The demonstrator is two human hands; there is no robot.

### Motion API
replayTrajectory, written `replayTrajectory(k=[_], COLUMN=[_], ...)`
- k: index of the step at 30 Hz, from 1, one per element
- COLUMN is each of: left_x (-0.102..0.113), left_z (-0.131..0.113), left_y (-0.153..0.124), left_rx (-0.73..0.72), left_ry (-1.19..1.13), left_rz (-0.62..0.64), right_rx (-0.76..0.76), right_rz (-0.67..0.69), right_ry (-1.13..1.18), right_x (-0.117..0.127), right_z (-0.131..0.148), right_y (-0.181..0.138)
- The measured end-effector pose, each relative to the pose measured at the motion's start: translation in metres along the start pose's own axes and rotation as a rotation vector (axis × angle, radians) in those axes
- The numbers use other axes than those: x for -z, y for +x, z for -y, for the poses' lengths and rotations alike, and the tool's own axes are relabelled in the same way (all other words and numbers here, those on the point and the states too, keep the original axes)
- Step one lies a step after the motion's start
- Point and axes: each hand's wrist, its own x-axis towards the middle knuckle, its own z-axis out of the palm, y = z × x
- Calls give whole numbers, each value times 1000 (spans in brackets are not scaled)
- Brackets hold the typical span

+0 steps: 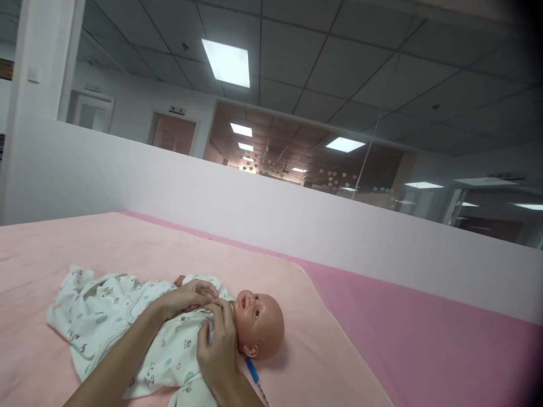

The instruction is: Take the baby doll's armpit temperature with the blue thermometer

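A bald baby doll [265,325] lies on its back, its head to the right, dressed in a white printed baby garment [169,350]. My left hand [190,297] rests on the doll's upper chest with its fingers curled at the garment's neckline. Right beside it, my right hand [218,342] bends its fingers over the collar just below the doll's chin. Both sets of fingertips meet at the cloth there, and the exact spot they pinch is partly hidden. One small doll hand [179,280] shows past my left hand.
A thin stick with a blue end [252,370] lies by the doll's head, partly cut off by the frame. Under everything spreads a peach blanket [335,362] over a pink mat [424,333]. A low white wall [254,198] with glass above it stands behind.
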Motion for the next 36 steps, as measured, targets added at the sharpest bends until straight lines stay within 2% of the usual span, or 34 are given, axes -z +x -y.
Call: replayTrajectory(k=[8, 16, 19, 24, 28, 36], left_x=[2, -1, -1, 1, -1, 1], left_z=[2, -1, -1, 2, -1, -1], left_y=[0, -4, -4, -3, -4, -4], left_rx=[27, 6, -3, -14, -13, -22], left_ry=[-18, 9, 6, 2, -40, -37], left_rz=[-13, 56, 72, 93, 165, 166], right_rx=[177, 5, -17, 26, 96, 124], right_rz=[-89, -66, -53, -93, -154, -91], right_ry=[12, 33, 61, 67, 66, 74], right_x=[0, -1, -2, -3, -3, 0], right_z=[-4, -3, -3, -6, -8, -5], right_y=[-5, 0, 1, -2, -2, 3])
